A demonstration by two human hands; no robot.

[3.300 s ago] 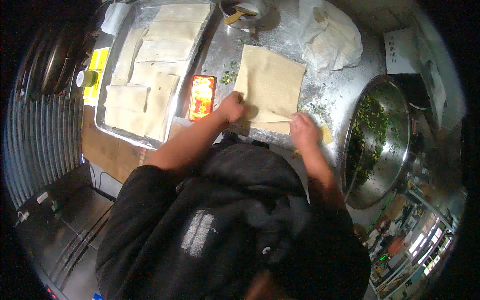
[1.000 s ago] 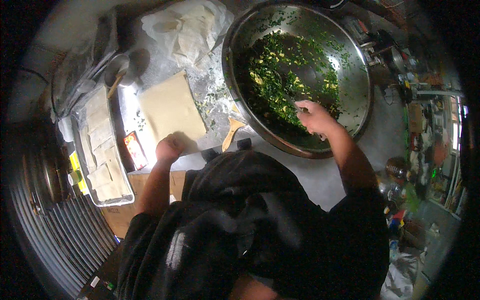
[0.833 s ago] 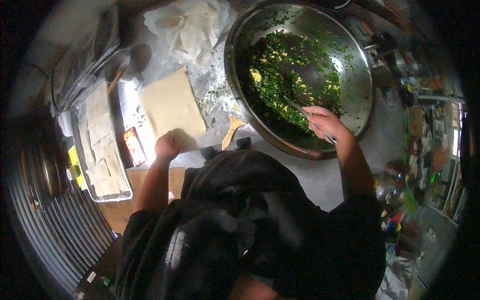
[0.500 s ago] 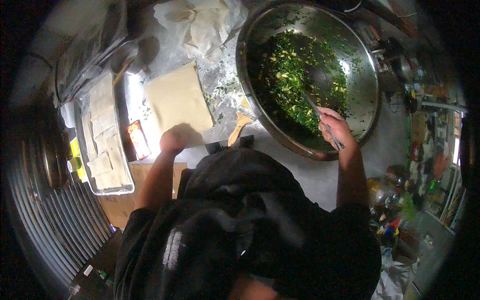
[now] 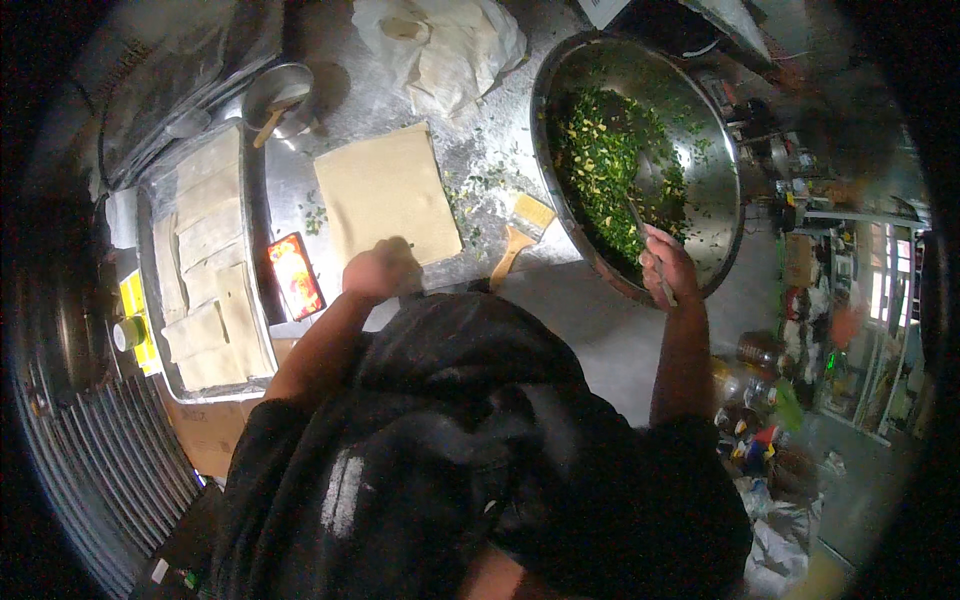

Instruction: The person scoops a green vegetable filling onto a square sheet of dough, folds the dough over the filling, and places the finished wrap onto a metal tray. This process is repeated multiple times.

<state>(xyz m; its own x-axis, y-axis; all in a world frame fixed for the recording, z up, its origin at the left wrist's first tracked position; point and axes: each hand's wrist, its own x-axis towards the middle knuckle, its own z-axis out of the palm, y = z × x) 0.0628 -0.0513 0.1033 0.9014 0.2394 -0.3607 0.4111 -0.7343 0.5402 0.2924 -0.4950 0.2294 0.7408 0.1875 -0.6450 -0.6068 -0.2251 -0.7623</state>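
Observation:
My right hand (image 5: 668,266) grips a slim metal utensil (image 5: 637,217) by its handle. The utensil's far end is sunk in chopped green filling with pale yellow bits (image 5: 605,165), so its shape is hidden. This filling lies in a large steel bowl (image 5: 722,225) at the right. My left hand (image 5: 377,272) rests at the near edge of a square pale dough sheet (image 5: 385,195), fingers curled in. Whether it pinches anything is hidden. Between the sheet and the bowl lies a wooden-handled brush (image 5: 514,242) with yellowish bristles.
On the left, a metal tray (image 5: 262,330) holds several dough pieces (image 5: 210,250). A red-and-white rectangular item (image 5: 294,277) lies beside it. Behind are a small metal pot (image 5: 277,95) with a wooden-handled tool and a crumpled plastic bag (image 5: 445,50). Flour and green scraps dust the steel table (image 5: 490,130).
The whole view has shifted, bringing the brush and the tray more into sight. My right hand keeps its grip on the utensil in the filling. My left hand stays by the dough's near edge.

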